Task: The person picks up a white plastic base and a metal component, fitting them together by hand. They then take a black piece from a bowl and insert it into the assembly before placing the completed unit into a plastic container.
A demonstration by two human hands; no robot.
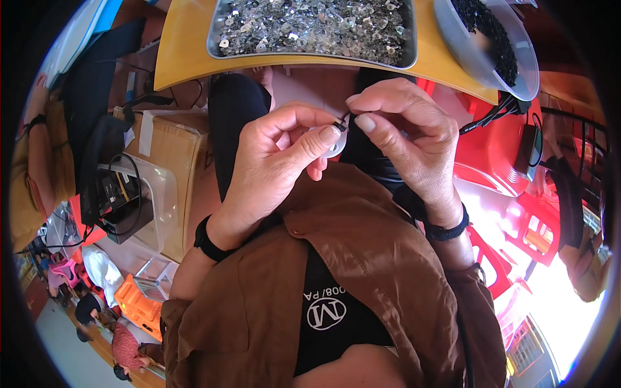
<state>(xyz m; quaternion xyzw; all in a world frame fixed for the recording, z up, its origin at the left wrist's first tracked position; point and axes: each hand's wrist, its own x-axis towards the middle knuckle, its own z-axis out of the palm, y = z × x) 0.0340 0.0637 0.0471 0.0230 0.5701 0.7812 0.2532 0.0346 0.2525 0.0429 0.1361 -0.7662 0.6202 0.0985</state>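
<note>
My left hand (275,152) pinches a tiny black part (339,125) between thumb and index finger. Just below it, against the curled fingers, a small translucent round piece (335,149) shows in part. Facing it from the right, my right hand (414,139) has thumb and index finger drawn close together beside the black part; whatever sits between those fingertips is too small to make out. Both hands are raised above my lap, short of the yellow tabletop (184,42). A metal tray (211,39) there holds a heap of small clear and shiny pieces.
On the table's right, a translucent bowl (529,71) contains many tiny black parts (485,32). A red plastic stool (495,158) with black cables stands below it. To my left are a cardboard box (171,145) and a clear plastic bin (158,194). Other people sit at both sides.
</note>
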